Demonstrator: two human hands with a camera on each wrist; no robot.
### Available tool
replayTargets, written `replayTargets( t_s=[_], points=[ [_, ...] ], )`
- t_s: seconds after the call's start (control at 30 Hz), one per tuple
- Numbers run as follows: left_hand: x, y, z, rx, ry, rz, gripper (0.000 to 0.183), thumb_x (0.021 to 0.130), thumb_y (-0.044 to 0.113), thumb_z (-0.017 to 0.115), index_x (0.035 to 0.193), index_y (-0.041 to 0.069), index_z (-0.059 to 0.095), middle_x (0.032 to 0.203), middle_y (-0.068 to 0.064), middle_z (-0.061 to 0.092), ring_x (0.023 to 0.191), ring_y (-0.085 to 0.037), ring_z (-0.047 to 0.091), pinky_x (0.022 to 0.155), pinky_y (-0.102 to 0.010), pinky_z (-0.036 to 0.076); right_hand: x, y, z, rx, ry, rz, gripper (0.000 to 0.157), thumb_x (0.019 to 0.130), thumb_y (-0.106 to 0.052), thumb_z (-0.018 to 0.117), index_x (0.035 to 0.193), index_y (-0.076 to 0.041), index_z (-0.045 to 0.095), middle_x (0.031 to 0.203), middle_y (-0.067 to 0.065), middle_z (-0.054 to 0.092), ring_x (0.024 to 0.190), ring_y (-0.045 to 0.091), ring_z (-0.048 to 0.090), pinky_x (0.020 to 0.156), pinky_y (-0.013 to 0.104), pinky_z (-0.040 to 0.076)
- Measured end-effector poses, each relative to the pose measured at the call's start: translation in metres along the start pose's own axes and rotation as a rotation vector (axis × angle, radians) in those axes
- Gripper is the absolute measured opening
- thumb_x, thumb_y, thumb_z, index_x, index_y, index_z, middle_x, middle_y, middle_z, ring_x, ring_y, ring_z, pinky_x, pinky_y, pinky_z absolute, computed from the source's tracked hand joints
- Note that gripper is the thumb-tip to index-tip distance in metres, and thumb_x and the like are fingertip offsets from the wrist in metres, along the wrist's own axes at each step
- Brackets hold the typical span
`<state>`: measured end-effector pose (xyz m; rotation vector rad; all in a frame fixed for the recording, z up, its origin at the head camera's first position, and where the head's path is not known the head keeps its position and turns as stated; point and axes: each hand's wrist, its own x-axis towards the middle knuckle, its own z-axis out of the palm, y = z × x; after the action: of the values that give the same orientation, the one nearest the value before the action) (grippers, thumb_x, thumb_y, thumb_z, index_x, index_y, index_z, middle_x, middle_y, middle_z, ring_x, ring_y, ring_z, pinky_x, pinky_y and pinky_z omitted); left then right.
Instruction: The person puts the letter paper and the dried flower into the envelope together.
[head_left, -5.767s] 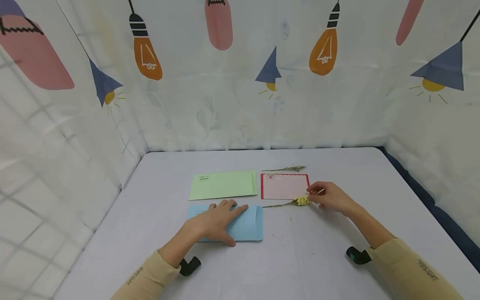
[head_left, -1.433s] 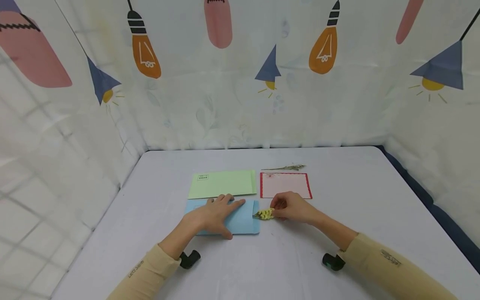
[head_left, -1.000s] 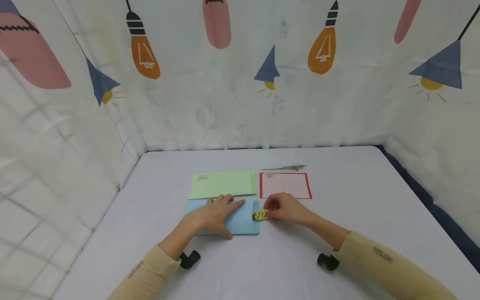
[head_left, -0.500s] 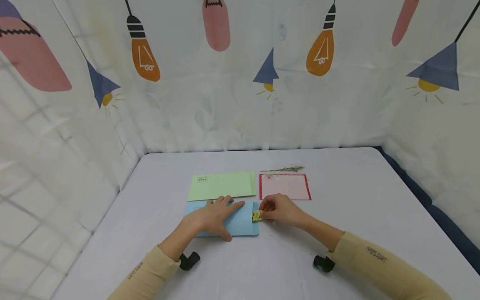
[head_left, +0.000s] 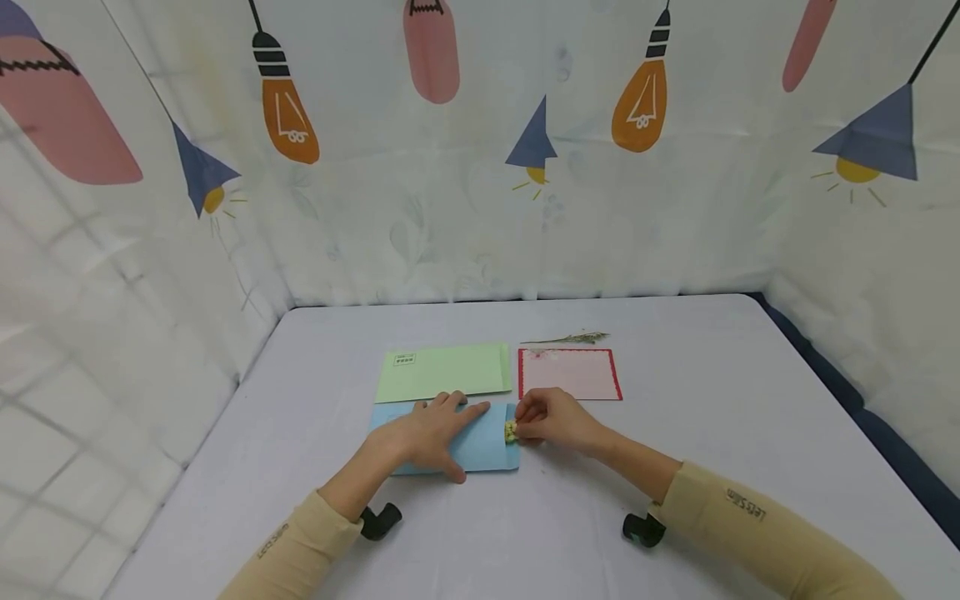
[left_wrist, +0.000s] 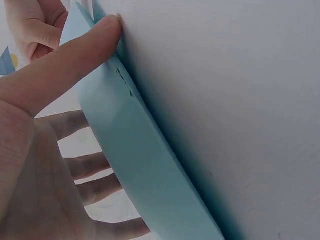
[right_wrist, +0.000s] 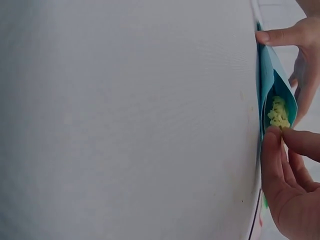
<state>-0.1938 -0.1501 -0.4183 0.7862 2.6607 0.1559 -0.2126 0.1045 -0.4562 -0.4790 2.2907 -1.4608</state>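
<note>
Head: right hand (head_left: 558,420) at blue envelope (head_left: 483,446) edge, wide tabletop (head_left: 705,383) rightward.

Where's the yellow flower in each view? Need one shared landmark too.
Head: yellow flower is below centre, slightly right, at the envelope's right end, pinched by the right hand.
Left wrist: flower not visible.
Right wrist: flower is near the right edge, about mid-height, in the envelope's open mouth.
Shared landmark: blue envelope, in all three.
</note>
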Motion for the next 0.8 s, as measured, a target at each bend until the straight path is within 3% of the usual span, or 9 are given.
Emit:
replayTargets(
  t_s=[0.4, 0.8],
  points=[
    [0.0006, 0.0005, 0.0003, -0.013, 0.001, 0.003, 0.104, 0.078, 0.05, 0.089, 0.162, 0.025, 0.033, 0.153, -0.009, 0.037, 0.138, -0.031, 0.038, 0.108, -0.061, 0.035, -0.0047, -0.0028, 0.0015, 0.238, -0.063, 0.02, 0.018, 0.094, 0.001, 0.072, 0.098, 0.004, 0.054, 0.097, 0.015, 0.074, 0.09, 0.028, 0.074, 0.084, 0.038, 0.059],
    [0.002, 0.0015, 0.0002, -0.025, 0.009, 0.02, 0.104, 0.078, 0.049, 0.089, 0.163, 0.025, 0.032, 0.154, -0.011, 0.037, 0.139, -0.032, 0.038, 0.107, -0.061, 0.035, -0.0019, 0.0022, 0.0008, 0.309, -0.16, 0.026, 0.02, 0.094, -0.001, 0.069, 0.108, 0.002, 0.054, 0.103, 0.016, 0.074, 0.094, 0.029, 0.074, 0.089, 0.037, 0.057]
  ],
)
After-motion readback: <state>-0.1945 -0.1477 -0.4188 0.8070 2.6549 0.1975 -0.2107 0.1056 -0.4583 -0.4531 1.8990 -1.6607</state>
